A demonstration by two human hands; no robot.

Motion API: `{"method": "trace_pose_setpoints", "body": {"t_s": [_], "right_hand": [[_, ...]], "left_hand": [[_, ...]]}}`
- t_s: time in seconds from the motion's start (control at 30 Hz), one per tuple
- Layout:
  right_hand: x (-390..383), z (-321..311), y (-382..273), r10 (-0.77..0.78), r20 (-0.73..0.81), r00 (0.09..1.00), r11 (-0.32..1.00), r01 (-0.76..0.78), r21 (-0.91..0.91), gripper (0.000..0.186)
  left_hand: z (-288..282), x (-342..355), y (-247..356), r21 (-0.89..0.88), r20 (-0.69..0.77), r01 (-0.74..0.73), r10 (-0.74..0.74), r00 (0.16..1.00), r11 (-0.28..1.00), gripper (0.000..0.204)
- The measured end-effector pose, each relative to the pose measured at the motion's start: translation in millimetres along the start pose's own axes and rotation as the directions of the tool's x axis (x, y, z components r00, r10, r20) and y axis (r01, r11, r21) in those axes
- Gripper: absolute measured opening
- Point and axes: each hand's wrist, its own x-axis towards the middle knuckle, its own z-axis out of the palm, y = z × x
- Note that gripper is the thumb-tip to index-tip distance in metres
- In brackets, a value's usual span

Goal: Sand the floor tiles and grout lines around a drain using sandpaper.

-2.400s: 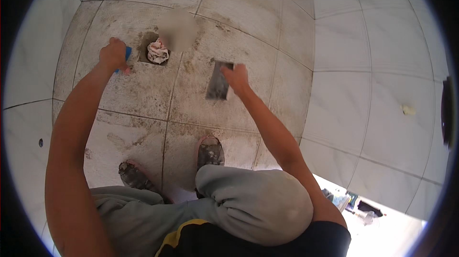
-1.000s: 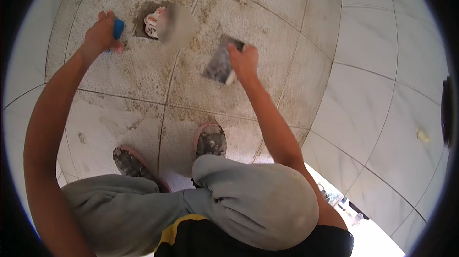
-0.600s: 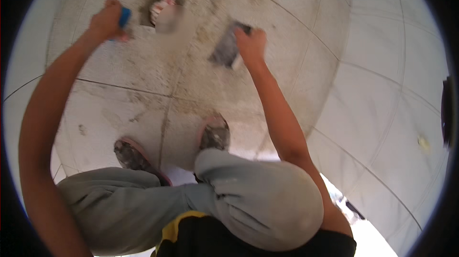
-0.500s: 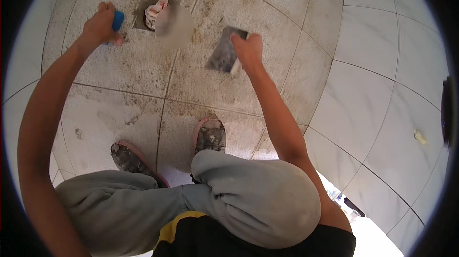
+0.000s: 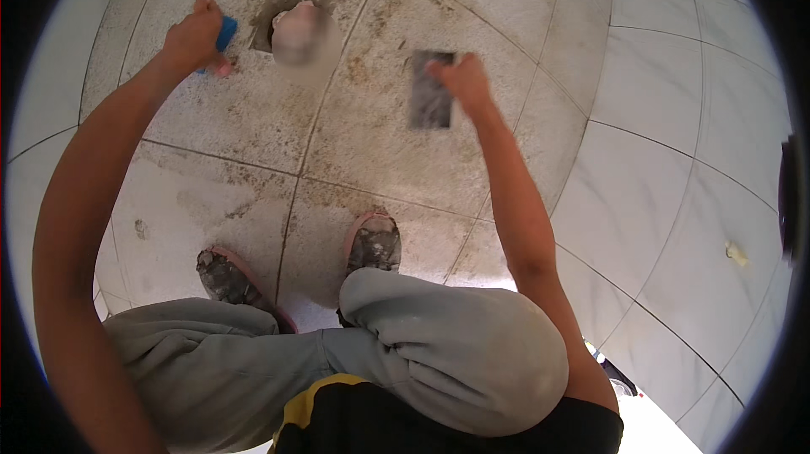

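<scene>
My left hand (image 5: 194, 36) is closed around a blue block-like thing (image 5: 226, 34), mostly hidden by the fingers, low over the dirty floor tiles. Just right of it, a square hole (image 5: 262, 32) in the floor has a pinkish-white crumpled wad (image 5: 297, 30) stuffed in it, partly blurred. My right hand (image 5: 462, 81) grips a flat grey rectangular plate (image 5: 430, 104) by its right side, with motion smearing it. The plate lies over the tile, and whether it presses on the surface I cannot tell.
Brown grime and grout lines mark the textured floor tiles (image 5: 371, 146). My shoes (image 5: 374, 243) stand on the nearer tiles below my knees. A white tiled wall (image 5: 645, 167) rises at right, with a small yellowish piece (image 5: 737, 253) on it.
My right hand has moved right with the grey plate, which has turned more upright in view. My left hand and the blue thing sit slightly farther right; the whole view has shifted a little.
</scene>
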Motion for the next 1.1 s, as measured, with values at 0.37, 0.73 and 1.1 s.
{"method": "trace_pose_setpoints", "body": {"t_s": [0.37,0.73,1.1], "right_hand": [[10,-4,17,-0.33,0.024,0.944,0.878,0.316,-0.361,0.047],[23,3,9,-0.208,-0.073,0.975,0.953,0.185,-0.238,0.05],[-38,36,7,-0.277,-0.085,0.957,0.94,0.251,-0.23,0.044]], "left_hand": [[7,7,6,0.037,-0.111,-0.046,0.05,0.993,0.998,0.104],[5,7,13,0.08,0.019,0.024,-0.026,0.999,0.996,0.116],[9,-2,1,0.067,-0.108,0.036,-0.029,0.994,0.997,0.101]]}}
